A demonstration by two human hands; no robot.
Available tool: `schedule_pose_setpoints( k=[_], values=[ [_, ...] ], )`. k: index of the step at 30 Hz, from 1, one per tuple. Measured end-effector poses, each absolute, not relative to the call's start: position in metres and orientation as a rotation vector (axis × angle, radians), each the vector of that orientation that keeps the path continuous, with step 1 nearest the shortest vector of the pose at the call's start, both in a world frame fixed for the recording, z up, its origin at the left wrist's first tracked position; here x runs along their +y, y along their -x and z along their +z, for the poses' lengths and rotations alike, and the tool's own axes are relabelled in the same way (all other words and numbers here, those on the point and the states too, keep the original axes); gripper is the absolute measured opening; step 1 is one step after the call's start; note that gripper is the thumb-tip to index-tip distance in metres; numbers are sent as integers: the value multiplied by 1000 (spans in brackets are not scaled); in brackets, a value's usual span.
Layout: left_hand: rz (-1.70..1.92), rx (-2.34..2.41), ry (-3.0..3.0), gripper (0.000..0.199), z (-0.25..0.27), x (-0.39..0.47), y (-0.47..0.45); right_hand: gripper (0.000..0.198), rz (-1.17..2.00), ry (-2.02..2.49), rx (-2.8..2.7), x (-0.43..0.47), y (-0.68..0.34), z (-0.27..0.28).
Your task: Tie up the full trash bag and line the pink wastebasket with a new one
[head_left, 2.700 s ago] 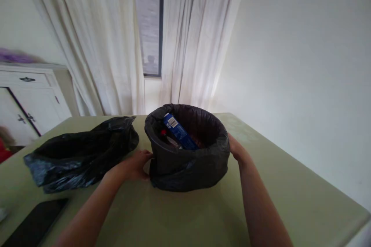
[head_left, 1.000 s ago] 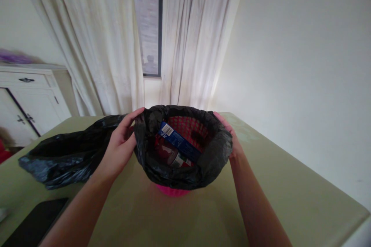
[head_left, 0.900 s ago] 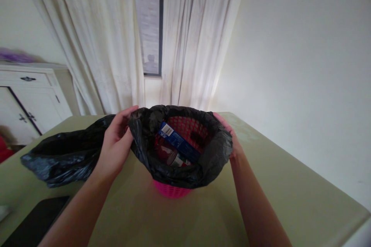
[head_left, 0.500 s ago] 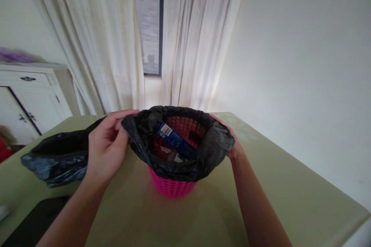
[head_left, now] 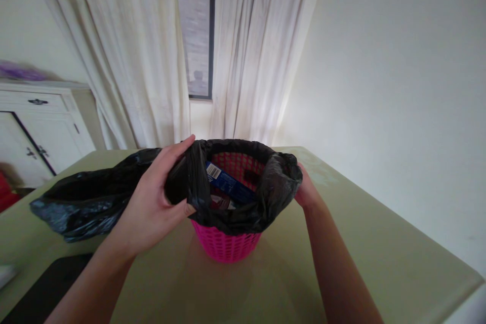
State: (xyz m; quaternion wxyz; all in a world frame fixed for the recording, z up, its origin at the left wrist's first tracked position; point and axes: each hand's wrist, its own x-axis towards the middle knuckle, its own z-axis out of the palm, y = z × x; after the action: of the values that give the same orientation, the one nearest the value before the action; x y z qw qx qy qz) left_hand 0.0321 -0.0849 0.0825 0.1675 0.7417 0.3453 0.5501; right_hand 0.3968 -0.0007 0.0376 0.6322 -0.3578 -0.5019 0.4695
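Note:
A pink perforated plastic basket stands upright on the table, with a black plastic bag folded over its rim. Inside lie a blue box with a barcode and some smaller items I cannot make out clearly. My left hand is at the basket's left side, thumb and fingers spread wide, their tips against the bag's folded edge. On the right, my right hand reaches behind the bag's bunched edge and touches it; its fingers are hidden.
Another black plastic bag lies to the left on the green table. A dark flat object is at the near left, partly behind my left forearm. White cabinet, curtains and a wall stand beyond.
My left hand has let go of the bag's pinched left edge and spread open against the side, pressing the plastic inward. My right hand's fingers have slipped lower behind the bag.

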Motion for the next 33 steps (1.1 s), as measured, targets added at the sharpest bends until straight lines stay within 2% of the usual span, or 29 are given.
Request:
schedule_pose_setpoints(
  k=[5,8,12,16,22,26,29,33],
  values=[
    [1551,1084,-2215,72,86,-92,-33,59,1110,777,-1267,-15,-394,54],
    [1609,1149,-2159,68,89,-96,-37,65,1179,719,-1346,-23,-394,63],
    [1718,1245,-1993,76,90,-98,-43,62,1174,750,-1427,-26,-396,64],
    [1864,1273,-1817,86,84,-96,-45,46,980,891,-1582,-24,-396,63],
    [1863,1320,-1770,100,88,-98,-44,45,762,997,-1757,-33,-394,74],
    [1817,1345,-1830,84,95,-102,-45,36,790,980,-1825,-40,-392,82],
    [1802,1337,-1843,72,98,-105,-46,39,777,991,-1736,-42,-392,81],
    [1746,1318,-1882,69,101,-109,-41,37,520,979,-1699,-46,-389,82]
  ],
)
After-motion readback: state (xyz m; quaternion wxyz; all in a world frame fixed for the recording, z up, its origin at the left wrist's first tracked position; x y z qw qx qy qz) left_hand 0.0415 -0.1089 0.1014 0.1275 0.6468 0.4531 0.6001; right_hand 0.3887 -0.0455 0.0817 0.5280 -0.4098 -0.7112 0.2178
